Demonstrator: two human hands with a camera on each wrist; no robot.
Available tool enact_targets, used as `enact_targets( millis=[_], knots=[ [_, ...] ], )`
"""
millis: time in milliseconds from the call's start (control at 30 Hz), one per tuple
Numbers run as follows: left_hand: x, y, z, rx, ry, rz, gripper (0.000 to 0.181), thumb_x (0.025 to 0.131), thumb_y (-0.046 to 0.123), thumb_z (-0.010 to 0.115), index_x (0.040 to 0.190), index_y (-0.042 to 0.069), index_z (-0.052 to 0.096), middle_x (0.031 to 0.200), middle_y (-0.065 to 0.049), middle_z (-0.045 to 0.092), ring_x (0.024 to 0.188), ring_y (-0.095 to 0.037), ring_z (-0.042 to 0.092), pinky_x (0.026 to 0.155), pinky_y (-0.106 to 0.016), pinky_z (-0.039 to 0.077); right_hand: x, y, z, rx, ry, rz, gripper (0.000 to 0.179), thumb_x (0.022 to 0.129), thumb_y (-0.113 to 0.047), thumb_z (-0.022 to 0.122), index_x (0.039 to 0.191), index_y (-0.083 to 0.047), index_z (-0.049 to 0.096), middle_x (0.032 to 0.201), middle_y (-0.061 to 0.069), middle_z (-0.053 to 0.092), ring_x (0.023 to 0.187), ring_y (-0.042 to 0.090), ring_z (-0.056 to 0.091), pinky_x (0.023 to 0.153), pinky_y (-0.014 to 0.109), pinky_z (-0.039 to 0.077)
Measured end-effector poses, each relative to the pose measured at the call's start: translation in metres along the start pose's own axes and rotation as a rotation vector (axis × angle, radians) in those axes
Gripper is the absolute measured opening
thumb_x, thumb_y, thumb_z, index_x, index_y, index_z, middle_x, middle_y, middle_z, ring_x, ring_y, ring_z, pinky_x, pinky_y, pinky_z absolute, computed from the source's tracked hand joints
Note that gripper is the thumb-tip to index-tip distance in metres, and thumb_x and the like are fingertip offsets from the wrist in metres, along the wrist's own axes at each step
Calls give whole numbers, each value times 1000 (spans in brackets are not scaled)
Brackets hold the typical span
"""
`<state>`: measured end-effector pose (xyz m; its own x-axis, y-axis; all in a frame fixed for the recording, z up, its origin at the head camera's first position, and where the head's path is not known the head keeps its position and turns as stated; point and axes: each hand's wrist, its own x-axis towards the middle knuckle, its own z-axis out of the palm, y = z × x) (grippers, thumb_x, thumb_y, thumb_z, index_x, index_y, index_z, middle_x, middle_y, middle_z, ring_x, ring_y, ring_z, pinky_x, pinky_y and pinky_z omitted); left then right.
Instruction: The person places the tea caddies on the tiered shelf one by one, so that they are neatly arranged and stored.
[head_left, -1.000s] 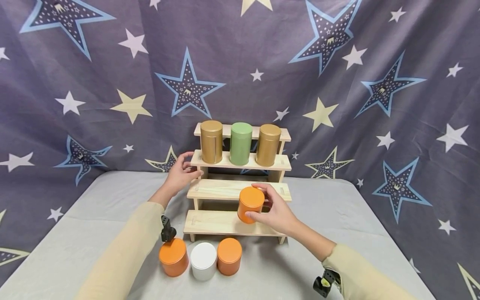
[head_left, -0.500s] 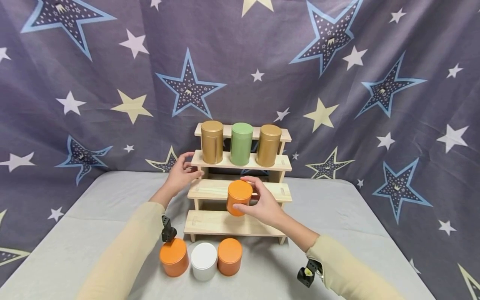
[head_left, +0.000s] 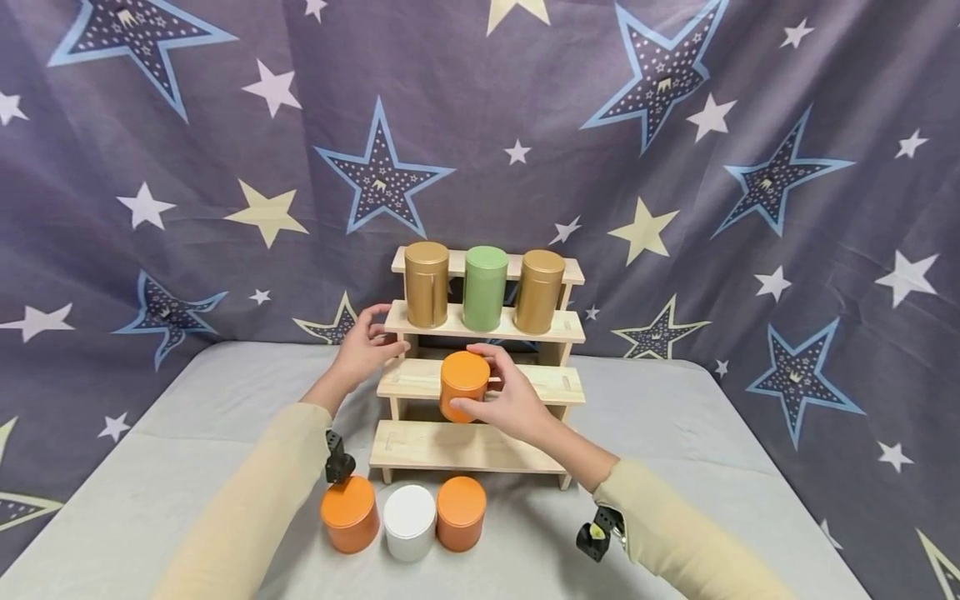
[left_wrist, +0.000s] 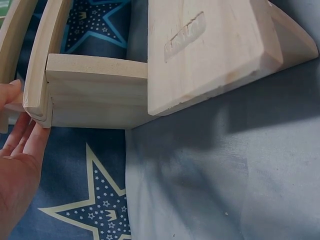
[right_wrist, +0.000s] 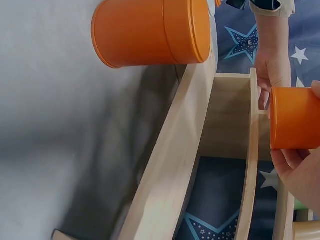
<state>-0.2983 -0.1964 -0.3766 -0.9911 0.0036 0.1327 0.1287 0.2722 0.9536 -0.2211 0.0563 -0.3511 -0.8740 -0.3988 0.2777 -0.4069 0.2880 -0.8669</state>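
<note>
My right hand (head_left: pixel 519 402) holds an orange round tin (head_left: pixel 463 377) upright between thumb and fingers, in front of the second step of a wooden stepped stand (head_left: pixel 442 447). Whether the tin touches that step cannot be told. In the right wrist view the held tin (right_wrist: pixel 296 120) is at the right edge, thumb and fingertips on its sides. My left hand (head_left: pixel 362 348) is at the stand's left end, gripping the third step's edge; the left wrist view has the fingers (left_wrist: pixel 34 145) against the plank's end and the thumb on its other side.
On the third step stand a gold tin (head_left: pixel 426 287), a green tin (head_left: pixel 485 290) and another gold tin (head_left: pixel 537 293). Before the stand, on grey cloth (head_left: pixel 697 467), sit an orange tin (head_left: pixel 350 517), a white tin (head_left: pixel 409 523) and another orange tin (head_left: pixel 461 515). A starry curtain (head_left: pixel 517 100) hangs behind.
My right hand has carried the orange tin left and up, from the stand's right half to about its middle. My left hand has stayed at the stand's end.
</note>
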Motion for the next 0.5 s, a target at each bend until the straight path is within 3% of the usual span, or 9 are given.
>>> enact_targets(
  millis=[167, 500],
  knots=[
    [-1, 2, 1, 0, -5, -4, 74, 83, 3, 67, 143, 14, 26, 125, -24, 53, 117, -36, 54, 83, -25, 49, 8, 9, 1, -13, 10, -2, 72, 73, -12, 80, 134, -19, 42, 117, 9, 57, 97, 20, 57, 85, 35, 50],
    [2, -1, 0, -1, -8, -11, 73, 83, 2, 67, 142, 14, 26, 125, -24, 53, 117, -36, 54, 87, -33, 49, 24, 8, 12, 6, 35, -34, 70, 74, -13, 79, 133, -16, 43, 116, 9, 56, 94, 20, 55, 82, 33, 50]
  ],
)
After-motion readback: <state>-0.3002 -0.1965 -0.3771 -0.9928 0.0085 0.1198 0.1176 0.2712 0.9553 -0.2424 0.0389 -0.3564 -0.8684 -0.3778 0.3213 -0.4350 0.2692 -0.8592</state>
